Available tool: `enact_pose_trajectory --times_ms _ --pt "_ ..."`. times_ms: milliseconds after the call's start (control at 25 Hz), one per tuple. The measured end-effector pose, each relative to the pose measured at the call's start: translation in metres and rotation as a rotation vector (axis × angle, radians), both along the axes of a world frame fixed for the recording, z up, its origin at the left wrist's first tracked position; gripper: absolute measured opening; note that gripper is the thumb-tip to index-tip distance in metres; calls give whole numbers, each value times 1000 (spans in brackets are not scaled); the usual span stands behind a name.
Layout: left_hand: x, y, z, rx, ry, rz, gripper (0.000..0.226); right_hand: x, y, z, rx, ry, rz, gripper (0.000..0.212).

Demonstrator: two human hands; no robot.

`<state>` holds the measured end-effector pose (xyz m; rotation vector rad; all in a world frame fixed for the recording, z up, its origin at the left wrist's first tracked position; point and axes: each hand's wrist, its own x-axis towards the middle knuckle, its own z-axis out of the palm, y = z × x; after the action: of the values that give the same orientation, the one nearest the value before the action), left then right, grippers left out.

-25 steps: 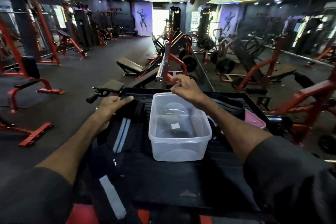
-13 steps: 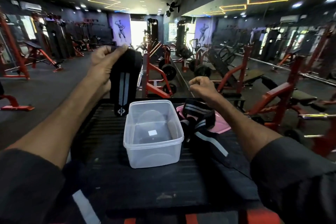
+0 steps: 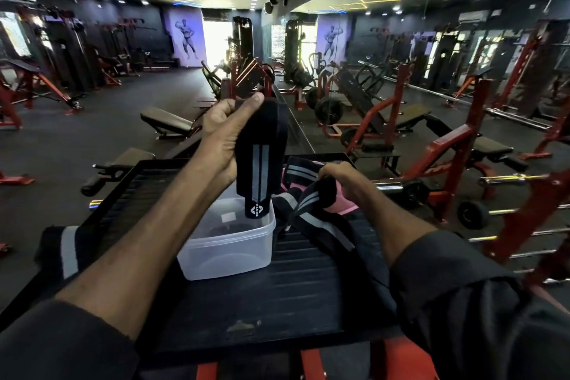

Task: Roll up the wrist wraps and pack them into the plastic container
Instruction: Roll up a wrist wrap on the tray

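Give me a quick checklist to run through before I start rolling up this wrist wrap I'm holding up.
1. Wrap gripped: ok. The left hand pinches the top of the hanging wrist wrap.
2. Wrap hanging straight, no twist: ok. Its grey stripes run straight down to the logo tab.
3. Right hand free to help roll: not ok. The right hand is closed on another wrap lying on the platform.
4. Plastic container open and upright: ok. No lid on it.
5. Container empty: cannot tell. Something dark shows through it.
6. Other wraps within reach: ok. One more striped wrap lies at the platform's left edge.
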<state>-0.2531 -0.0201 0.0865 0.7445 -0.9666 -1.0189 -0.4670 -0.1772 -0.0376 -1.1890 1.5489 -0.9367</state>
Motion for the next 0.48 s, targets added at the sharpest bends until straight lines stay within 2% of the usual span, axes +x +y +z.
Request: enact_pose_trajectory --times_ms 80,200,280,360,480 --pt "-10 6 -7 26 -27 -10 15 6 8 -2 24 -33 -25 56" --pt "-19 15 -8 36 -32 -6 15 0 6 -13 -28 96 -157 49" --pt "-21 17 -3 21 -23 11 14 -8 6 -6 -82 107 -273 36" --pt "-22 19 3 4 -11 12 14 -15 18 20 -160 87 -360 29" --pt "-28 26 10 -20 -3 -15 14 -27 35 64 -268 -48 -499 34"
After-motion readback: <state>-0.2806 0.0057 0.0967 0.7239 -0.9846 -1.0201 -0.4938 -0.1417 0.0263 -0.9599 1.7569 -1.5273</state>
